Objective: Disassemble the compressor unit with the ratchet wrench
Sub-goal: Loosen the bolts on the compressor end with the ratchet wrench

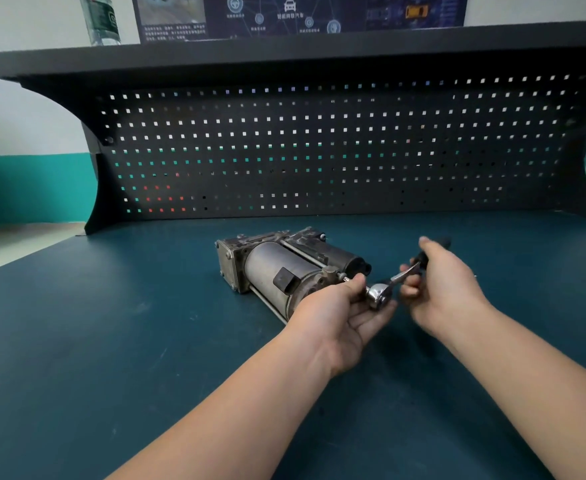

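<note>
Your right hand (447,289) is closed around the black handle of the ratchet wrench (397,280), while your left hand (345,311) cups its chrome head and pinches the socket onto a bolt at the near end of the compressor unit (277,268). The unit lies on its side on the workbench (111,341), just beyond your left fingers. It looks fully assembled, long through-bolts in place and no loose parts in view, so the work seems barely begun.
</note>
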Demonstrator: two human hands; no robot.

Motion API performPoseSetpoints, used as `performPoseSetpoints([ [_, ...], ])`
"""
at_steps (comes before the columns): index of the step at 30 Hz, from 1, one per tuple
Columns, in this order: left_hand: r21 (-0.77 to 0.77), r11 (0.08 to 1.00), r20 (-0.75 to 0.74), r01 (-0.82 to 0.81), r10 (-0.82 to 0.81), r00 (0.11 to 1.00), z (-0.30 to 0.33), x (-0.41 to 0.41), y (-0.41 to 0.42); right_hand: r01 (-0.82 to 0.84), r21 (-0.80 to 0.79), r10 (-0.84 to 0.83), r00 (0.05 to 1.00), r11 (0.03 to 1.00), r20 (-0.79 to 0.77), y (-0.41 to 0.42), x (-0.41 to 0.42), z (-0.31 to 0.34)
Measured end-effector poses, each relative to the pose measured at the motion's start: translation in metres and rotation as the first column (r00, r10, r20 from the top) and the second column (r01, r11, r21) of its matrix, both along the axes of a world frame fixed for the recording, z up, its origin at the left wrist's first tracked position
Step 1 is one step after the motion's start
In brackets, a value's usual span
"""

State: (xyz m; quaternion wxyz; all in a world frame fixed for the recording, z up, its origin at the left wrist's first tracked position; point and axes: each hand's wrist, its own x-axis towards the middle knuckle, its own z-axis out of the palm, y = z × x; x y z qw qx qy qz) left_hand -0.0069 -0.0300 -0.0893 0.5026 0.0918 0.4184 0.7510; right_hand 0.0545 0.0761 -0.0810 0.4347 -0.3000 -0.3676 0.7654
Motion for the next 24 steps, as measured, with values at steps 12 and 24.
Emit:
performPoseSetpoints([
  [12,0.056,0.998,0.016,0.006,-0.007,1.000,0.000,-0.003,-0.001,0.094,0.970,-0.208,0.977,0.225,-0.047,-0.039,0.008,0.006],
  [24,0.001,1.000,0.008,0.008,-0.008,1.000,-0.006,-0.004,0.001,0.113,0.934,-0.258,0.966,0.338,-0.024,-0.034,0.011,0.007],
])
